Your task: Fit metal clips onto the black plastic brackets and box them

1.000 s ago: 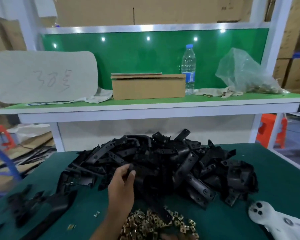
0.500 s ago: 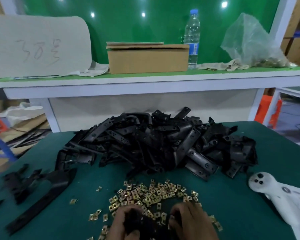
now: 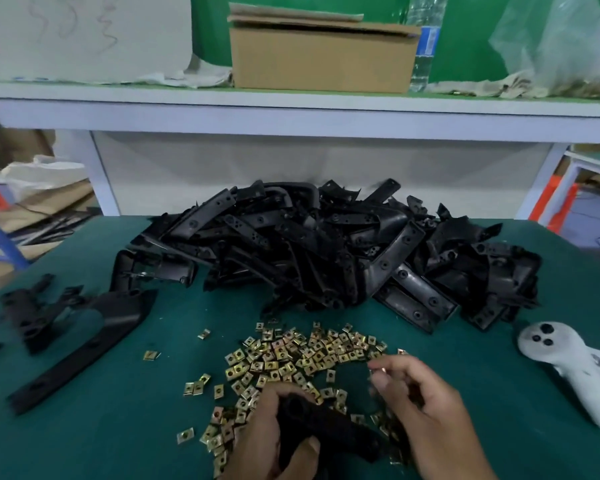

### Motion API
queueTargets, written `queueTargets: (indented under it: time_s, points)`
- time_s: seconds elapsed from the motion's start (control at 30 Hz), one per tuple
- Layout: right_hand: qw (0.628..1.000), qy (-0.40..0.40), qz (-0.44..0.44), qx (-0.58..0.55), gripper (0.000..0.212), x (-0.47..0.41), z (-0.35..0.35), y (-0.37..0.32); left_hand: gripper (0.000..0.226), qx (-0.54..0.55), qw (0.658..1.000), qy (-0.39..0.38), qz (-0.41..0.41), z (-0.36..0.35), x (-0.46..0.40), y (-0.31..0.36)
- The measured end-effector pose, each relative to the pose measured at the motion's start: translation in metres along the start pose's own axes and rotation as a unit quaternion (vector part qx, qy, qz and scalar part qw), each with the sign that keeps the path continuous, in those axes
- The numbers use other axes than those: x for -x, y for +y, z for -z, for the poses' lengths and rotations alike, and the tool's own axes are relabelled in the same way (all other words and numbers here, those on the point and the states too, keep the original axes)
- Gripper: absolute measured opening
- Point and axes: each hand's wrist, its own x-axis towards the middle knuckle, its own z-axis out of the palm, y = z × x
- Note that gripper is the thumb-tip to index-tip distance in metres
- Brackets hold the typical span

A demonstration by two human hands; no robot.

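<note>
Left hand (image 3: 271,441) grips a black bracket (image 3: 321,424) low over the scattered metal clips (image 3: 291,358); right hand (image 3: 420,403) pinches what looks like one clip, though blur hides it. Best to square the clip's mouth to the bracket edge before pushing home. Beyond lies the bracket pile (image 3: 326,251), then the cardboard box (image 3: 321,57) on the shelf.

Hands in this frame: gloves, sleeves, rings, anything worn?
Nothing worn that shows. The left hand and right hand are both bare: no gloves, no rings visible on the fingers. Wrists run out of the bottom edge with no sleeve, watch or band in view.
</note>
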Motion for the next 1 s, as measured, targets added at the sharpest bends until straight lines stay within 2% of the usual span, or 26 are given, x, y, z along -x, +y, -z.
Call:
queueTargets:
  time_s: [0.07, 0.13, 0.23, 0.43, 0.7, 1.0]
  points:
    - [0.993, -0.017, -0.032, -0.114, 0.017, -0.001, -0.001, 0.0, 0.039, -0.03, 0.999, -0.003, -0.02, -0.002, -0.003, -0.005]
    - [0.966, -0.034, -0.08, -0.245, 0.025, -0.003, 0.0, 0.0, 0.04, -0.062, 0.997, -0.003, -0.036, 0.003, 0.002, -0.017]
    - [0.935, -0.045, -0.122, -0.33, 0.029, -0.006, 0.001, 0.002, 0.044, -0.081, 0.996, -0.013, -0.043, 0.006, 0.002, -0.021]
    - [0.937, -0.069, -0.122, -0.321, 0.02, -0.004, 0.0, 0.001, 0.03, -0.039, 0.994, -0.065, -0.076, 0.006, 0.009, -0.017]
    - [0.959, -0.119, -0.118, -0.228, 0.023, 0.006, 0.001, -0.009, 0.026, -0.011, 0.991, -0.102, -0.09, 0.006, 0.017, -0.018]
    - [0.961, -0.136, -0.131, -0.202, 0.018, 0.011, -0.002, -0.023, 0.022, -0.033, 0.991, -0.084, -0.094, 0.006, 0.019, -0.015]
